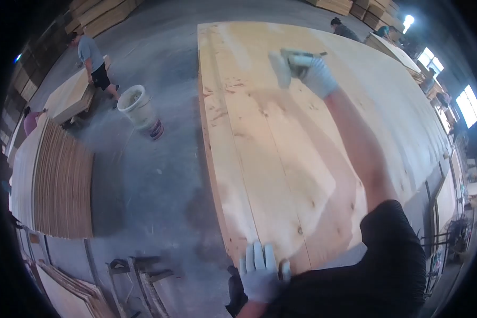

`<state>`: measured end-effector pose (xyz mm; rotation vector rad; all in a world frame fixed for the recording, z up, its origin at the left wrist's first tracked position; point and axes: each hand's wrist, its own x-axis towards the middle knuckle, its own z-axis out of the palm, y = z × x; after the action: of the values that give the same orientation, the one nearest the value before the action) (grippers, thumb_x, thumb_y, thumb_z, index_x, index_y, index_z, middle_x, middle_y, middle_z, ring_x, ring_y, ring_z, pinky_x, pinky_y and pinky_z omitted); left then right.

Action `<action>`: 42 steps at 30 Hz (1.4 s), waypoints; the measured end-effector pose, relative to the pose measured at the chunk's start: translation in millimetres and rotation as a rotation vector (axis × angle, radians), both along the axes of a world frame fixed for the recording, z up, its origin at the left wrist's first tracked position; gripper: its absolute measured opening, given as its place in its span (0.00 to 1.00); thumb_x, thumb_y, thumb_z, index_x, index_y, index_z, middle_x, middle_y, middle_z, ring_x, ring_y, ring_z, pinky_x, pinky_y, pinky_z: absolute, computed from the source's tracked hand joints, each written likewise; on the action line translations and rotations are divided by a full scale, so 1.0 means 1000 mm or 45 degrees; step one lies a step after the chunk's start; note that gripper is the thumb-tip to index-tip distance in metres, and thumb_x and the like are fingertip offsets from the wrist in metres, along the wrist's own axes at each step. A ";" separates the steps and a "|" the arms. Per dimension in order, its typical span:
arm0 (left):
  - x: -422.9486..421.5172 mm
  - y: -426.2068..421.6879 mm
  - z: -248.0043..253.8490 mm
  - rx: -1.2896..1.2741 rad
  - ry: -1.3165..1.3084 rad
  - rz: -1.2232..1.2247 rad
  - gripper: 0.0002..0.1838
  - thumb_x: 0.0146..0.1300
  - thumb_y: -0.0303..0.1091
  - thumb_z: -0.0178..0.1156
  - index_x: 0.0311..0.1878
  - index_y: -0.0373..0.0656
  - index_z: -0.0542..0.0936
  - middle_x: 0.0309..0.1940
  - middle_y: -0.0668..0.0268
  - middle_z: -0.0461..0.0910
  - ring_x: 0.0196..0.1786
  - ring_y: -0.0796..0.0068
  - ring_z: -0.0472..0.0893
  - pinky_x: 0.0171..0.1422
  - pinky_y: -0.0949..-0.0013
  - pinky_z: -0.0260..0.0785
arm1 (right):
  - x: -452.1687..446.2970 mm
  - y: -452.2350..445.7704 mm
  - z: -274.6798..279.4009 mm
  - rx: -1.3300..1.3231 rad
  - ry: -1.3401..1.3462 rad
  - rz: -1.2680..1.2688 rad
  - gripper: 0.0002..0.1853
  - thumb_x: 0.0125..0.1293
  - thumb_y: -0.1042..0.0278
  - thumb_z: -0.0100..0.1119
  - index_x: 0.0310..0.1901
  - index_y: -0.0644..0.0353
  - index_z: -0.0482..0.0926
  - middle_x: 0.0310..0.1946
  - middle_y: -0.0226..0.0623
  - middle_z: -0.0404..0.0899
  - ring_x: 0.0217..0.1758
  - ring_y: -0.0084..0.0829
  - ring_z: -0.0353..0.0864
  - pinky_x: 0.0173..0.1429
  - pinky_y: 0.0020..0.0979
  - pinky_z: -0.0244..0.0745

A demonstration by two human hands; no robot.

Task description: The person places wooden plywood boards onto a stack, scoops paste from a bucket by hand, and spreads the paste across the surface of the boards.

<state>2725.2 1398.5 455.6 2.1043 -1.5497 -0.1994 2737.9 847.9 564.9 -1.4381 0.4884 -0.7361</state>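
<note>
A large plywood sheet with knots and long seams lies in front of me. My right hand, in a pale glove, is over its far part, closed around a scraper. Motion blurs the scraper, whose broad, light blade points left; I cannot tell whether it touches the wood. Reddish marks show on the sheet left of it. My left hand, also gloved, rests with fingers stretched out on the sheet's near left corner and holds nothing.
A white bucket stands on the grey floor left of the sheet. Stacked boards are farther left, with metal stands at the lower left. One person stands by another stack; several others work around the hall.
</note>
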 end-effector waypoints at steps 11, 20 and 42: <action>-0.035 0.042 -0.005 -0.010 -0.012 0.016 0.34 0.63 0.50 0.68 0.65 0.36 0.79 0.63 0.40 0.79 0.66 0.34 0.78 0.68 0.36 0.72 | 0.067 -0.014 -0.042 -0.878 0.836 0.319 0.16 0.61 0.58 0.83 0.45 0.61 0.95 0.40 0.34 0.95 0.42 0.27 0.91 0.50 0.31 0.84; -0.058 0.065 0.002 -0.211 0.006 -0.074 0.35 0.66 0.40 0.63 0.71 0.23 0.72 0.69 0.28 0.73 0.75 0.27 0.71 0.83 0.36 0.60 | -0.215 0.402 -0.049 -0.631 0.545 0.240 0.12 0.70 0.84 0.72 0.52 0.60 0.93 0.50 0.41 0.95 0.57 0.27 0.93 0.65 0.30 0.87; 0.006 0.118 -0.009 -0.262 0.052 -0.623 0.40 0.66 0.42 0.68 0.75 0.26 0.70 0.74 0.38 0.73 0.80 0.40 0.69 0.87 0.44 0.57 | -0.216 0.510 -0.002 -0.012 0.367 -0.367 0.14 0.70 0.80 0.72 0.56 0.68 0.91 0.49 0.40 0.94 0.47 0.26 0.92 0.53 0.32 0.88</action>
<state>2731.6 1516.2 447.0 1.5309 -1.9466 -0.2385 2522.2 1358.3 563.2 -1.5078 0.9309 -0.7610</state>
